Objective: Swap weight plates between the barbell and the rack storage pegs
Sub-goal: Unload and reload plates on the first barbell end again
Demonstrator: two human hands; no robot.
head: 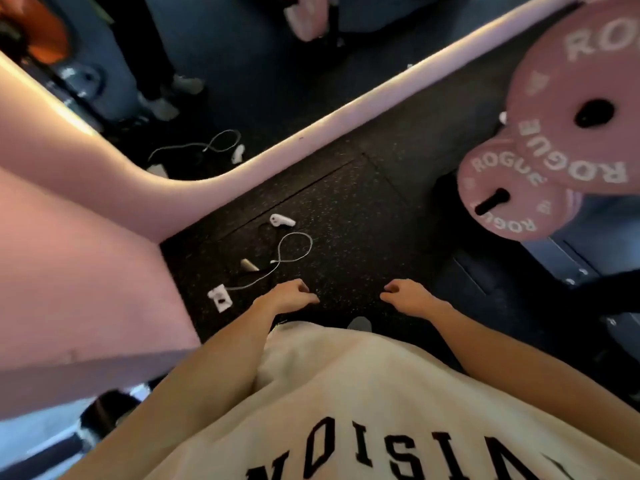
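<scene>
Weight plates sit at the upper right of my view: 2 pink discs lettered ROGUE, the larger plate (585,98) overlapping the smaller plate (502,195) below it. A dark peg (491,201) pokes out through the smaller plate's centre hole, and the larger plate's hole shows only black. More pink plates (304,19) show blurred at the top edge, too smeared for me to count.

My 2 hands hang low in the middle of the view, well apart from the plates and apart from each other. My left hand (287,297) and my right hand (412,297) both have loosely curled fingers and hold nothing.

Below them is the black speckled rubber floor (363,216). On it lie a white earbud (281,220), a looped white cable (294,249) running to a small white adapter (220,298), and a short pale cylinder (250,265) just beside the cable. A wide pink ledge (86,254) fills the left side, and above its glowing curved rim a mirror (214,98) repeats the cable and earbud. My cream shirt (346,410) with black lettering fills the bottom.
</scene>
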